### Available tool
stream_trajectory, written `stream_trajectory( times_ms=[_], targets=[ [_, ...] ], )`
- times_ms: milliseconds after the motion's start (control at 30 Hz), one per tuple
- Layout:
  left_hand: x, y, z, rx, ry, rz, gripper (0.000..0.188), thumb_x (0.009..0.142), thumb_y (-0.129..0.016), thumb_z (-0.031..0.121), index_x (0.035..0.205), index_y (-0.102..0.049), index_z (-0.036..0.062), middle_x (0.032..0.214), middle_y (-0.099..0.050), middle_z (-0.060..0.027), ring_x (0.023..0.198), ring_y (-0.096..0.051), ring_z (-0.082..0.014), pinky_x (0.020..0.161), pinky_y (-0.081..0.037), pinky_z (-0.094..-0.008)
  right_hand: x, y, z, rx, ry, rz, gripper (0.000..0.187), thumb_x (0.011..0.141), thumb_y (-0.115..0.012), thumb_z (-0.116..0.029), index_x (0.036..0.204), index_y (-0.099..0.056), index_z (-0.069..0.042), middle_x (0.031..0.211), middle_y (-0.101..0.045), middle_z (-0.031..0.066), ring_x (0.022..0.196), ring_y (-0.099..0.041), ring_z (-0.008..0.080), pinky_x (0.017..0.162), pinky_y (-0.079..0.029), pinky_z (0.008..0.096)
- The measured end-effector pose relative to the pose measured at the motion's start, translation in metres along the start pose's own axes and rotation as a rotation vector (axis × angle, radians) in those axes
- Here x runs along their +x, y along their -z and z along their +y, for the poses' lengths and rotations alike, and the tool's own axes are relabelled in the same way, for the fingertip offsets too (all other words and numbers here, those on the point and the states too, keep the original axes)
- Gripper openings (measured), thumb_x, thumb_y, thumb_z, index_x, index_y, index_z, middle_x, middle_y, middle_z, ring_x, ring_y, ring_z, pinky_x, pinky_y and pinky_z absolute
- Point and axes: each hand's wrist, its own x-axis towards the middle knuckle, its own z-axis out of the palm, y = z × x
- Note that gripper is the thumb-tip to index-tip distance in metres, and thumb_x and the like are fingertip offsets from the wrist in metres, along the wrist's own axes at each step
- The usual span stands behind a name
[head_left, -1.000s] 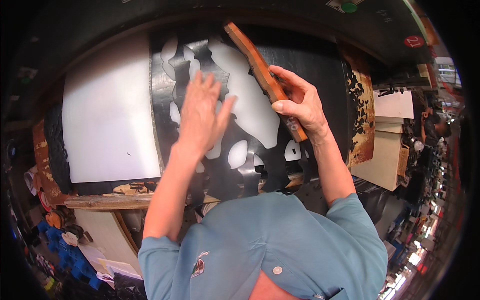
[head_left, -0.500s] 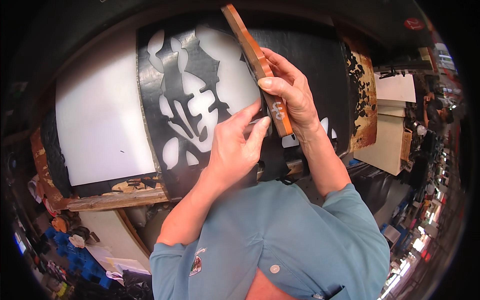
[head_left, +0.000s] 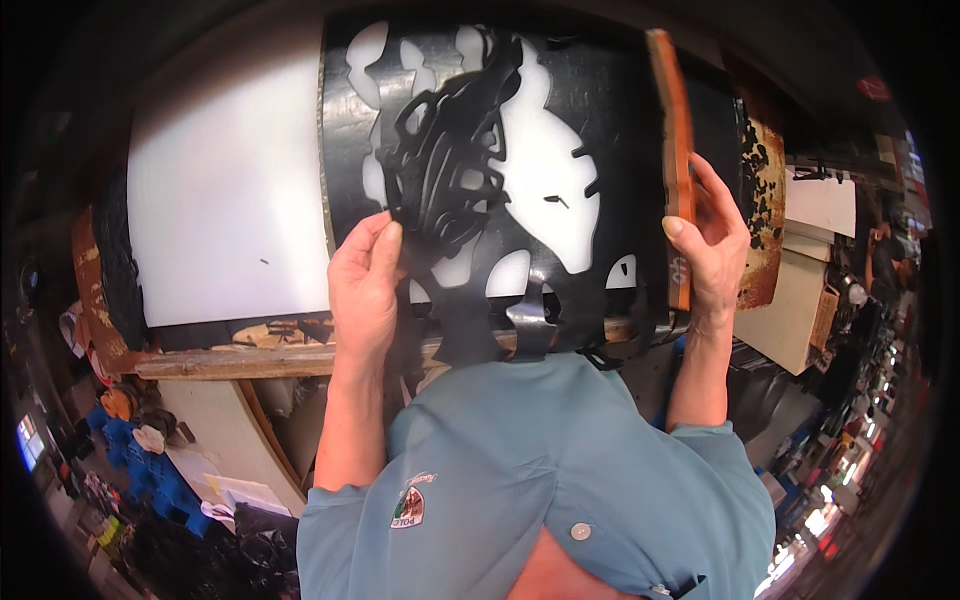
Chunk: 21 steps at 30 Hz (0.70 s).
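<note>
My left hand [head_left: 362,290] pinches the lower left edge of a floppy black cut-out piece [head_left: 445,165], which has curved slits and holes. It is held up over a black sheet [head_left: 630,120] that has rounded openings cut through it. White surface [head_left: 550,165] shows through those openings, with a small dark scrap [head_left: 556,202] lying in the largest one. My right hand [head_left: 712,235] grips a narrow board with orange edges [head_left: 676,130], seen edge-on and tilted upright, thumb on the near side and fingers behind. Its other face is turned away from view.
A white board [head_left: 230,180] lies left of the black sheet, with a tiny dark scrap on it. A wooden ledge [head_left: 240,362] runs along the near edge. Black scraps cover a rusty plate [head_left: 765,200] at right, beside pale boxes [head_left: 775,295]. Blue crates [head_left: 150,460] stand lower left.
My hands have drawn apart. The orange-edged board has moved right with my right hand. My left hand has moved left and now holds up the black cut-out piece, away from the board.
</note>
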Motion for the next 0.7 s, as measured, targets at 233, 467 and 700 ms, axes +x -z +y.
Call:
stream_trajectory(
  times_ms=[233,467,700],
  targets=[
    [-0.013,-0.021,0.0,0.04,-0.079,-0.003,0.025,0.113,-0.063,0.013,0.131,-0.068,-0.0029,0.106,-0.074,-0.0038,0.089,-0.068,-0.0076,0.079,-0.057,-0.024,-0.023,-0.012,0.029,-1.093,0.317,0.114,0.074,0.079,-0.091,-0.027,0.144,-0.066,-0.001,0.153,-0.054,0.029,0.144,-0.049,0.0475,0.119,-0.043,0.053],
    [-0.024,-0.055,0.004,0.014,-0.035,-0.046,0.023,0.109,-0.069,0.01,0.129,-0.07,-0.0017,0.101,-0.069,0.0038,0.086,-0.059,-0.0023,0.077,-0.048,-0.02,-0.002,-0.097,-0.016,-0.42,0.79,-0.348,0.062,0.079,-0.095,-0.024,0.13,-0.072,0.002,0.11,-0.073,0.0165,0.093,-0.07,0.0319,0.082,-0.059,0.0412],
    [-0.022,-0.049,0.012,-0.096,0.05,-0.137,0.017,0.109,-0.067,0.006,0.122,-0.071,-0.0021,0.111,-0.074,-0.0033,0.102,-0.069,-0.0088,0.09,-0.056,-0.0261,0.009,-0.139,-0.013,-0.242,0.716,-0.394,0.054,0.073,-0.091,-0.01,0.122,-0.073,0.004,0.09,-0.067,0.0132,0.073,-0.066,0.0269,0.062,-0.056,0.0363]
  ],
)
